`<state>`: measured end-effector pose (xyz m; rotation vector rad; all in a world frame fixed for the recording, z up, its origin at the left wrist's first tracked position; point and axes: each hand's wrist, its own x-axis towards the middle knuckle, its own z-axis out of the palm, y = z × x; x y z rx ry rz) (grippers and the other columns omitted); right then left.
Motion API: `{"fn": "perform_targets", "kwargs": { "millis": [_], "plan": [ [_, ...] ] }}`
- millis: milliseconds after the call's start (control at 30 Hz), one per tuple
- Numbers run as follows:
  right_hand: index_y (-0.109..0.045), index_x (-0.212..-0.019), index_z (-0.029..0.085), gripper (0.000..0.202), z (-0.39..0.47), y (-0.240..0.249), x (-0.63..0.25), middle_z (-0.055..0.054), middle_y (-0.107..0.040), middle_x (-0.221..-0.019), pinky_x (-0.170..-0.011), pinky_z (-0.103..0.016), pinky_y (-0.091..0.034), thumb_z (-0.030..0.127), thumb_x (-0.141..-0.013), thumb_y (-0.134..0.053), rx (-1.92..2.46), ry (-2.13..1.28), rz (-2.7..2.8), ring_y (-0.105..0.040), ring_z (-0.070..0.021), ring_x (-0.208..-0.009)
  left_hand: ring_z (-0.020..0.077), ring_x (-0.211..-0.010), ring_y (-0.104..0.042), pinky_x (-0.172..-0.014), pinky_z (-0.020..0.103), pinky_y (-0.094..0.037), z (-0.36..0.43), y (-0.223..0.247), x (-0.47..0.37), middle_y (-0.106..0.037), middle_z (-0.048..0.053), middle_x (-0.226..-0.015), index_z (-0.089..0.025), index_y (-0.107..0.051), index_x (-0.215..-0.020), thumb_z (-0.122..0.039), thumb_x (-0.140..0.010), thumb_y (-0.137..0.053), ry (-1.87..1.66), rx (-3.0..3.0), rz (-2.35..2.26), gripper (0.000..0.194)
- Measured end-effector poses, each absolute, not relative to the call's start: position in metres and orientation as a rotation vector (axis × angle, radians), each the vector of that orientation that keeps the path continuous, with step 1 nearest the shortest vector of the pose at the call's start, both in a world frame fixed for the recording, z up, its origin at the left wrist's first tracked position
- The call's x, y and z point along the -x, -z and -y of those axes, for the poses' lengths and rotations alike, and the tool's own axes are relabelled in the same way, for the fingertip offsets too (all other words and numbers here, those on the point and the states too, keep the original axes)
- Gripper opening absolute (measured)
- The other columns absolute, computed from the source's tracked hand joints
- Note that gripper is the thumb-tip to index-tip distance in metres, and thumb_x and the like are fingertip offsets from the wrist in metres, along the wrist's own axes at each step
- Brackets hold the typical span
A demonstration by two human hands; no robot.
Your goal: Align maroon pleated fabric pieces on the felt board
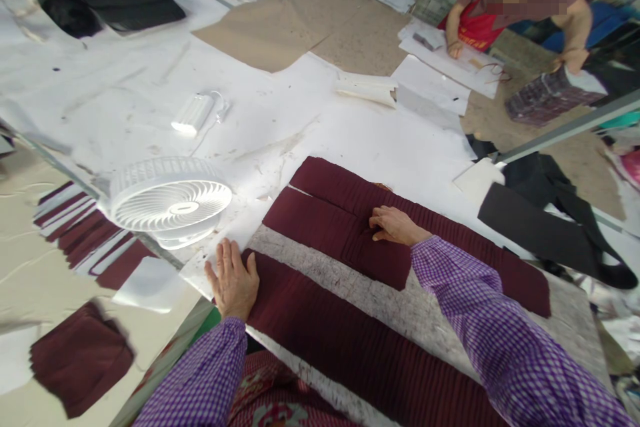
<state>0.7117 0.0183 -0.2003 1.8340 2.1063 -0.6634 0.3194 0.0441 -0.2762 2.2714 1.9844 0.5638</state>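
Overlapping maroon fabric pieces lie in rows on a mottled grey board (pixel 425 320). My left hand (pixel 233 280) is flat with fingers spread at the board's left edge, touching the end of the front row of maroon fabric pieces (pixel 350 327). Farther right, my right hand (pixel 395 224) has its fingers bent down onto the middle row of maroon fabric pieces (pixel 315 217), thumb and fingertips closed at the edge of one piece. Behind it stretches the back row of maroon fabric pieces (pixel 465 237). The fingertips are partly hidden in the folds.
A white fan (pixel 173 203) stands left of the rows, near a small white device (pixel 193 113). Black fabric strips (pixel 530 213) lie at right beside a metal bar (pixel 570 127). Across the table a co-worker (pixel 475 20) handles a bundled stack (pixel 550 97). More maroon pieces (pixel 83 353) lie lower left.
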Motion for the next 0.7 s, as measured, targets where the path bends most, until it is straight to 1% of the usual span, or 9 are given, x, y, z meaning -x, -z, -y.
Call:
{"fn": "perform_targets", "kwargs": {
  "millis": [33, 100, 167, 200, 367, 467, 533, 600, 700],
  "plan": [
    [-0.063, -0.09, 0.017, 0.02, -0.016, 0.202, -0.713, -0.004, -0.06, -0.096, -0.086, -0.038, -0.039, 0.033, -0.079, -0.069, -1.859, 0.658, -2.1, -0.054, -0.023, -0.098, 0.0286, -0.139, -0.03, -0.115, 0.053, -0.016, -0.044, 0.276, -0.319, -0.039, 0.019, -0.147, -0.008, -0.037, -0.139, -0.035, -0.093, -0.041, -0.567, -2.272, -1.983, 0.054],
    [-0.062, -0.1, 0.016, 0.028, -0.008, 0.207, -0.718, -0.005, -0.062, -0.095, -0.087, -0.041, -0.039, 0.037, -0.08, -0.066, -1.946, 0.648, -2.068, -0.054, -0.0237, -0.098, 0.0286, -0.139, -0.029, -0.115, 0.054, -0.016, -0.044, 0.277, -0.319, -0.038, 0.019, -0.147, -0.008, -0.037, -0.14, -0.035, -0.093, -0.041, -0.572, -2.269, -1.98, 0.054],
    [-0.059, -0.108, 0.015, 0.038, 0.003, 0.212, -0.724, -0.005, -0.064, -0.093, -0.084, -0.04, -0.041, 0.041, -0.081, -0.064, -2.052, 0.655, -2.016, -0.057, -0.0231, -0.093, 0.0286, -0.139, -0.029, -0.115, 0.054, -0.015, -0.044, 0.278, -0.319, -0.038, 0.019, -0.147, -0.009, -0.036, -0.14, -0.036, -0.093, -0.041, -0.578, -2.264, -1.979, 0.054],
    [-0.058, -0.11, 0.015, 0.039, 0.009, 0.214, -0.728, -0.005, -0.064, -0.091, -0.082, -0.038, -0.042, 0.042, -0.081, -0.064, -2.1, 0.667, -1.99, -0.059, -0.0225, -0.09, 0.0288, -0.139, -0.029, -0.115, 0.054, -0.015, -0.044, 0.278, -0.319, -0.038, 0.019, -0.148, -0.01, -0.036, -0.14, -0.036, -0.093, -0.041, -0.579, -2.261, -1.979, 0.054],
    [-0.06, -0.104, 0.019, 0.029, 0.033, 0.219, -0.745, -0.004, -0.069, -0.087, -0.073, -0.03, -0.047, 0.041, -0.084, -0.06, -2.264, 0.748, -1.929, -0.065, -0.0185, -0.082, 0.0295, -0.139, -0.029, -0.115, 0.054, -0.014, -0.044, 0.278, -0.319, -0.038, 0.02, -0.147, -0.008, -0.037, -0.14, -0.036, -0.093, -0.041, -0.579, -2.25, -1.975, 0.054],
    [-0.061, -0.101, 0.02, 0.025, 0.039, 0.216, -0.744, -0.005, -0.069, -0.091, -0.072, -0.03, -0.049, 0.038, -0.084, -0.061, -2.345, 0.708, -1.939, -0.066, -0.0188, -0.08, 0.0293, -0.139, -0.029, -0.115, 0.055, -0.014, -0.044, 0.277, -0.319, -0.038, 0.02, -0.147, -0.008, -0.037, -0.14, -0.035, -0.093, -0.041, -0.586, -2.249, -1.975, 0.054],
    [-0.06, -0.102, 0.019, 0.023, 0.042, 0.211, -0.734, -0.007, -0.066, -0.097, -0.073, -0.032, -0.049, 0.034, -0.084, -0.061, -2.404, 0.638, -1.96, -0.066, -0.0196, -0.081, 0.0291, -0.139, -0.029, -0.115, 0.055, -0.015, -0.044, 0.277, -0.319, -0.038, 0.019, -0.147, -0.009, -0.037, -0.14, -0.035, -0.093, -0.041, -0.591, -2.249, -1.976, 0.054],
    [-0.059, -0.102, 0.018, 0.019, 0.046, 0.207, -0.717, -0.008, -0.064, -0.101, -0.074, -0.032, -0.05, 0.03, -0.088, -0.057, -2.438, 0.591, -2.002, -0.065, -0.0184, -0.081, 0.0289, -0.139, -0.029, -0.115, 0.054, -0.015, -0.044, 0.277, -0.319, -0.038, 0.019, -0.147, -0.009, -0.037, -0.14, -0.035, -0.093, -0.041, -0.591, -2.251, -1.975, 0.054],
    [-0.06, -0.094, 0.021, 0.01, 0.056, 0.204, -0.679, -0.004, -0.064, -0.094, -0.075, -0.028, -0.051, 0.026, -0.091, -0.053, -2.381, 0.61, -2.12, -0.063, -0.0162, -0.085, 0.0289, -0.139, -0.029, -0.115, 0.054, -0.014, -0.044, 0.277, -0.319, -0.037, 0.019, -0.148, -0.009, -0.036, -0.14, -0.035, -0.093, -0.041, -0.58, -2.256, -1.972, 0.054]
  ]
}}
